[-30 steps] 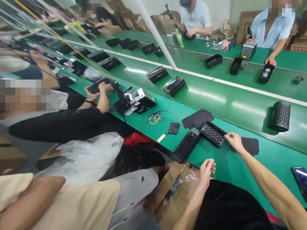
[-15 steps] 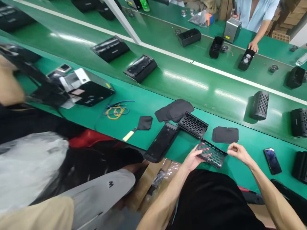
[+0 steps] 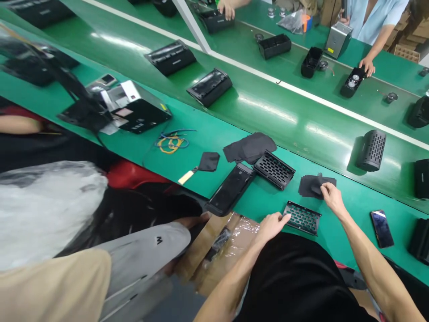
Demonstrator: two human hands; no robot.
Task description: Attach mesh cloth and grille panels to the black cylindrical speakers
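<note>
A black perforated speaker grille (image 3: 303,218) lies at the table's near edge, in front of my body. My left hand (image 3: 273,226) grips its left end, with the thumb over the rim. My right hand (image 3: 332,199) pinches the curled edge of a thin black sheet (image 3: 317,184) at the small stack of sheets (image 3: 304,187) beyond the grille. A second perforated grille (image 3: 275,170) rests to the left of that stack, its end close to a long black speaker housing (image 3: 231,190). Behind them a larger pile of dark sheets (image 3: 250,147) is spread out.
A phone (image 3: 382,229) lies to the right. Left along the green table (image 3: 187,163) are a tagged black pouch (image 3: 209,161), coiled cables (image 3: 172,142) and a boxy device (image 3: 137,109). Speaker housings stand on the belt (image 3: 254,107). Co-workers' hands work across it; another person sits left.
The grille has come down from my left hand's raised hold to the table. My right hand has moved from beside the grille to the small stack and lifted a sheet's edge.
</note>
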